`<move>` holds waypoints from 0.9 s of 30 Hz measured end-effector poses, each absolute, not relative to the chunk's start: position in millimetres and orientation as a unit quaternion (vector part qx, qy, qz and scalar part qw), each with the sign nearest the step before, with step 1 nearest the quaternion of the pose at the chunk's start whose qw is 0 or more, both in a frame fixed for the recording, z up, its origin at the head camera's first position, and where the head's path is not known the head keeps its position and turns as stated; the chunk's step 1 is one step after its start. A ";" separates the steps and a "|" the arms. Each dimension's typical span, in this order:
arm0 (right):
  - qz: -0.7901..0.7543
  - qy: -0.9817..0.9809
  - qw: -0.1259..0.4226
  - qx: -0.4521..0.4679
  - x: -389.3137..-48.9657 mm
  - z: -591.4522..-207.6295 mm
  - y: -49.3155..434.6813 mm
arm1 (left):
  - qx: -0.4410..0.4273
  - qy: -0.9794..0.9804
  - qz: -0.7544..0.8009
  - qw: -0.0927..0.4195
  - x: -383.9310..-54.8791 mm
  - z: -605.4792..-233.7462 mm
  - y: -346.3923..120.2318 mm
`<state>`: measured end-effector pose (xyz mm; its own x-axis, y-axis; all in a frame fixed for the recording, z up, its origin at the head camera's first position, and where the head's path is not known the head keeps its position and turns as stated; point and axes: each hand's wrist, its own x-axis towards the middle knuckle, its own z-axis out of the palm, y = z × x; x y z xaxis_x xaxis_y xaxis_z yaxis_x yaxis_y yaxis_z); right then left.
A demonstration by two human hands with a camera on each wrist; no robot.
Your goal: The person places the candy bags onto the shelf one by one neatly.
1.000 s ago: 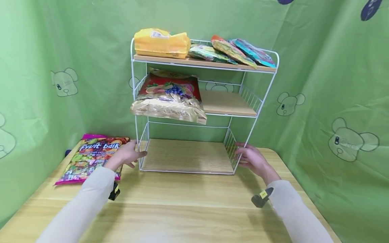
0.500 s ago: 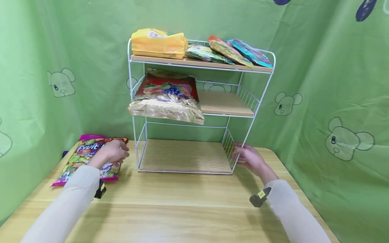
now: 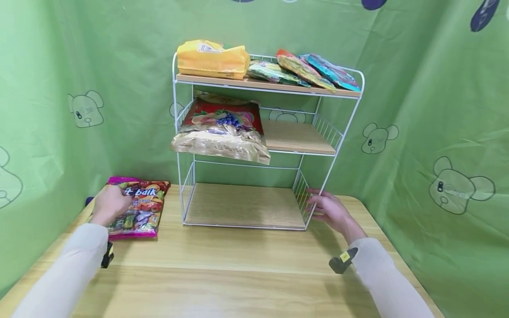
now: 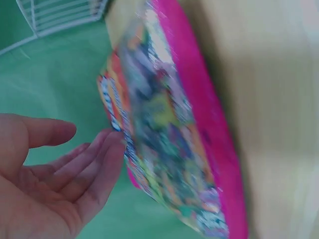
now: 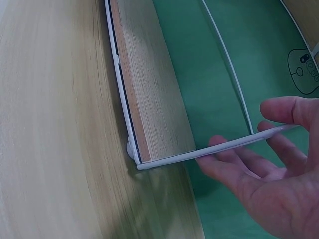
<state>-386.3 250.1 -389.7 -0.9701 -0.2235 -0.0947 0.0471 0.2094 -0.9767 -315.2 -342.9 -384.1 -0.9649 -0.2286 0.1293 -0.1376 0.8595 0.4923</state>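
In the head view, a colourful fruit chewy candy bag (image 3: 139, 218) with pink edges lies on the table, left of a white wire shelf rack (image 3: 244, 205). My left hand (image 3: 112, 204) is over its left part. Loosely bent fingers (image 4: 94, 172) come up to the bag's printed face in the left wrist view, the thumb apart; whether they touch is unclear. At the rack's lower right side is my right hand (image 3: 333, 211). Its relaxed fingers (image 5: 224, 167) pass behind the white side post, and the thumb stands off it.
A gold and red candy bag (image 3: 222, 132) juts over the middle shelf's front edge. On the top shelf lie a yellow package (image 3: 212, 62) and several small packets (image 3: 302, 70). Green curtains (image 3: 437, 132) enclose the wooden table (image 3: 238, 274).
My left hand has left the rack's left post and moved left over the pink-edged candy bag. The right hand stays at the right post.
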 end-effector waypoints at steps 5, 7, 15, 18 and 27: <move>-0.629 0.768 0.107 -0.057 -385.5 -390.7 252.0 | 0.135 -0.955 -0.251 0.081 -309.3 -391.0 -359.5; -0.630 0.767 0.107 -0.059 -385.4 -390.7 252.1 | 0.146 -0.955 -0.250 0.070 -307.5 -393.2 -365.0; -0.631 0.766 0.106 -0.058 -385.8 -389.9 251.3 | 0.186 -0.954 -0.234 -0.012 -305.5 -399.3 -371.2; -0.632 0.765 0.107 -0.057 -386.0 -390.3 251.3 | 0.190 -0.954 -0.227 -0.050 -305.5 -402.9 -369.7; -0.634 0.764 0.106 -0.056 -386.8 -391.2 250.5 | 0.216 -0.945 -0.232 -0.076 -306.0 -412.1 -367.2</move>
